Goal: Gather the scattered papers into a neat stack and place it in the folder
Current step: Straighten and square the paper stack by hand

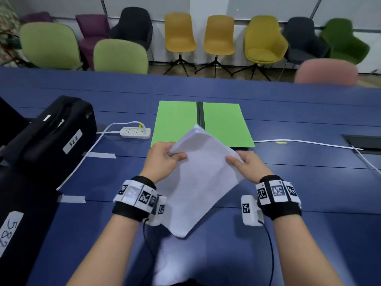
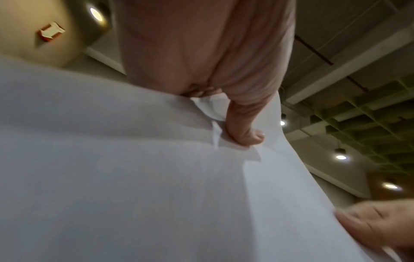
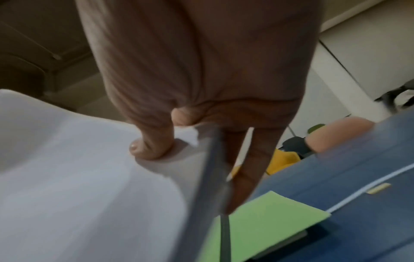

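Observation:
A stack of white papers (image 1: 198, 178) is held tilted in the air above the blue table (image 1: 288, 203), one corner pointing down toward me. My left hand (image 1: 165, 159) pinches its upper left edge, thumb on top; the thumb presses the papers (image 2: 156, 177) in the left wrist view. My right hand (image 1: 245, 166) grips the right edge, thumb on the papers (image 3: 78, 186) and fingers underneath. Just beyond lies the green folder (image 1: 202, 122), open flat, its near edge partly hidden by the stack. The folder's (image 3: 268, 221) corner shows below my right fingers.
A white power strip (image 1: 135, 132) with its cord lies left of the folder. Black labelled cases (image 1: 53, 133) stand at the left. A white cable (image 1: 305, 143) and a small yellow piece (image 1: 281, 142) lie to the right, near a table hatch (image 1: 365, 142). Chairs line the far side.

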`<state>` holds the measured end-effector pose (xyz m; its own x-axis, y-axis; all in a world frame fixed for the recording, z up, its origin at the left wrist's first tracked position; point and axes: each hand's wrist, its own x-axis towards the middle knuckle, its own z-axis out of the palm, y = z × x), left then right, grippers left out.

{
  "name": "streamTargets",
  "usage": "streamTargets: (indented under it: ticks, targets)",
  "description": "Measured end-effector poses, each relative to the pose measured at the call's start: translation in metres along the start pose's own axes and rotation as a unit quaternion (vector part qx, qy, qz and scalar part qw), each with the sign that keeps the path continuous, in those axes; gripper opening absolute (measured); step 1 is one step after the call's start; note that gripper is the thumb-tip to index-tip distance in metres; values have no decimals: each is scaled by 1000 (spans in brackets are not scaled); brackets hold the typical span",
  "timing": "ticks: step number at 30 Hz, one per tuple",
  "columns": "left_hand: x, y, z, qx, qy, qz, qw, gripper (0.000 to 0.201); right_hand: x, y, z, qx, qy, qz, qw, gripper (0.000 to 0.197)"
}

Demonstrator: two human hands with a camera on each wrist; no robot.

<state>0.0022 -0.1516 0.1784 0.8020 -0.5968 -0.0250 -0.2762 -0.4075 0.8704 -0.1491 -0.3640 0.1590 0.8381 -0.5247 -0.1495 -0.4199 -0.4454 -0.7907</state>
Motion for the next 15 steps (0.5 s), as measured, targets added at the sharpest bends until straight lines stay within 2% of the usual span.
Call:
streamTargets:
  ticks: [2,3,4,5,7,8,9,10,11,12,13,15]
  targets:
    - [3,-7,-9,-58,16,-16,998,31,-3,13,-1,42,-1,6,999,24]
    - [3,-6,-12,-78,19,-19,997,35,-5,15,0,57,15,0,998,30]
    - [2,-5,-12,-93,15,-15,995,30,-6,17,1,79,34,-10,996,39]
    - [1,-4,-12,-108,12,-17,994,22,-6,17,3,115,54,-16,992,38]
    - [-4,-3,-12,-153,12,-36,988,5,-7,16,8,224,91,-13,970,15]
    - [-6,-4,-12,-181,18,-43,982,9,-8,16,12,281,91,-6,955,10]
    - [-6,-8,-11,-209,29,-50,976,11,-11,15,16,330,71,4,941,16]
    - [-6,-14,-8,-234,44,-60,969,11,-13,17,22,363,36,16,931,32]
    - [-8,-18,-4,-253,59,-73,963,11,-15,19,28,373,3,30,927,47]
    - [-10,-21,1,-268,69,-82,958,10,-17,19,36,371,-12,37,928,52]
    - [-11,-24,7,-276,78,-93,953,10,-20,17,42,366,-7,39,930,44]
    - [-14,-25,18,-291,90,-109,946,10,-21,13,51,356,50,42,932,13]
